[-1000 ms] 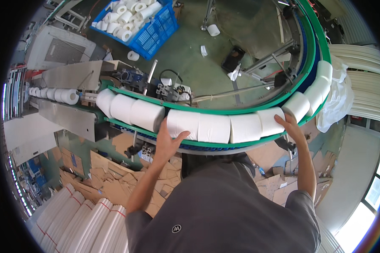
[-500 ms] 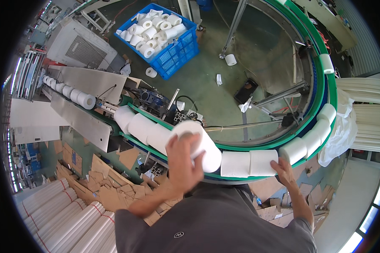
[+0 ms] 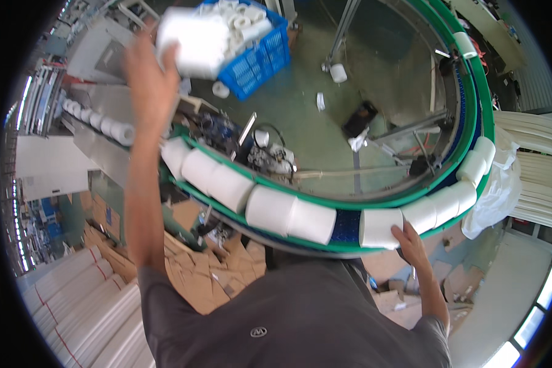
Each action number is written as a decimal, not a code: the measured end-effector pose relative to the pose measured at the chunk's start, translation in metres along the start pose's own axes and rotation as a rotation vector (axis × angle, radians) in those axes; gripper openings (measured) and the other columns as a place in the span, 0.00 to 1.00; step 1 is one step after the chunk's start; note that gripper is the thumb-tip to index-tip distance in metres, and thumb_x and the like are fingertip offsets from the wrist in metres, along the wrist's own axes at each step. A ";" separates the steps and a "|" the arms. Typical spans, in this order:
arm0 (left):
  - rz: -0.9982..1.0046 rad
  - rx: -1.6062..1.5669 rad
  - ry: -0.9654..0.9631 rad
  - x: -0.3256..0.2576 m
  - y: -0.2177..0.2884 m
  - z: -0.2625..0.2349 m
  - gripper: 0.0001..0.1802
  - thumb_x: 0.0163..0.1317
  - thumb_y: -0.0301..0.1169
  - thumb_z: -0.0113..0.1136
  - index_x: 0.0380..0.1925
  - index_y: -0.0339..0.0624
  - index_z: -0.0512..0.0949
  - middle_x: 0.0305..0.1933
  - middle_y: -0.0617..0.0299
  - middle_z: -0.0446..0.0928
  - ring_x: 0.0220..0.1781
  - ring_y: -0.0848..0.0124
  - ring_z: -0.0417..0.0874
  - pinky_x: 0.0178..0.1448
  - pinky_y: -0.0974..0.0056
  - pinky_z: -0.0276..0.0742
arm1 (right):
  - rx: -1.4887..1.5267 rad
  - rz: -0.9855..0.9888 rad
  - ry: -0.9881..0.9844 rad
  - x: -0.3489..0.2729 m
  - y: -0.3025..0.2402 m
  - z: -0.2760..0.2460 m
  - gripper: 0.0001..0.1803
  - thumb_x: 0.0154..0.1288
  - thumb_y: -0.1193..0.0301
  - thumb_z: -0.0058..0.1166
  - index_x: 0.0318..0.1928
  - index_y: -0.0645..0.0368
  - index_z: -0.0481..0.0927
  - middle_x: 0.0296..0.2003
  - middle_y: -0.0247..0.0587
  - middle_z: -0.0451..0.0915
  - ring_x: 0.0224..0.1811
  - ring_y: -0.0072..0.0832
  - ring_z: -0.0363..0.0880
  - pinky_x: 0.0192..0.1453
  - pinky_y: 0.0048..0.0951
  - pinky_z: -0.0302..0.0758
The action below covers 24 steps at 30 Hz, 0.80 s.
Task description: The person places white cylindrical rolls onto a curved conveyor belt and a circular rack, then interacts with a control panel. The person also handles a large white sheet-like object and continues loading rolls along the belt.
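My left hand (image 3: 152, 73) is raised at the upper left, blurred by motion. Its thumb lies against a thick white toilet paper roll (image 3: 191, 46), which covers part of a blue crate (image 3: 254, 72) full of smaller rolls. Lower right, my right hand (image 3: 413, 245) has its thumb and fingers on the right end of a white roll (image 3: 379, 228) lying on the curved conveyor. A thin, pale object shows beside that wrist, too small to name. More white rolls (image 3: 270, 210) lie end to end on the belt to the left, with a gap of bare belt between.
The green-edged conveyor (image 3: 374, 205) curves up the right side, carrying further rolls. Narrow rolls (image 3: 104, 125) line a metal feed channel at left. Flattened cardboard (image 3: 196, 276) and bundled white tubes (image 3: 83, 306) lie lower left. A loose roll (image 3: 338, 73) is on the floor.
My left hand has swung up and left from the belt with a roll, toward the crate. Rolls on the belt have shifted, and a gap has opened left of my right hand.
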<state>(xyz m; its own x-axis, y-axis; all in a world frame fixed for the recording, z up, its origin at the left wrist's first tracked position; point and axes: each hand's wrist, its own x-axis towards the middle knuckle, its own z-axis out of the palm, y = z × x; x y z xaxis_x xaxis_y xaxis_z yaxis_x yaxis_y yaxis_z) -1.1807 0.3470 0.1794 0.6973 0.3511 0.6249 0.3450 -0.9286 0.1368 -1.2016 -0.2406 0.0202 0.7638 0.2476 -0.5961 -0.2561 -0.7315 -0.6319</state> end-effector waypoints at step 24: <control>-0.277 -0.310 -0.480 -0.324 0.086 0.002 0.25 0.62 0.35 0.68 0.55 0.34 0.75 0.52 0.43 0.72 0.52 0.48 0.77 0.53 0.55 0.76 | -0.031 0.015 0.060 -0.001 -0.003 0.044 0.29 0.78 0.56 0.48 0.62 0.72 0.69 0.47 0.59 0.81 0.50 0.47 0.80 0.58 0.37 0.74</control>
<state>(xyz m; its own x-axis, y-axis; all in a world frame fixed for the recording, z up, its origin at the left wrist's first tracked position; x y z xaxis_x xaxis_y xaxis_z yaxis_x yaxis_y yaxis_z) -1.3761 0.1535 -0.0131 0.8371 0.5312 0.1306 0.4049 -0.7622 0.5050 -1.2272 -0.2111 0.0007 0.7944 0.1984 -0.5741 -0.2502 -0.7544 -0.6069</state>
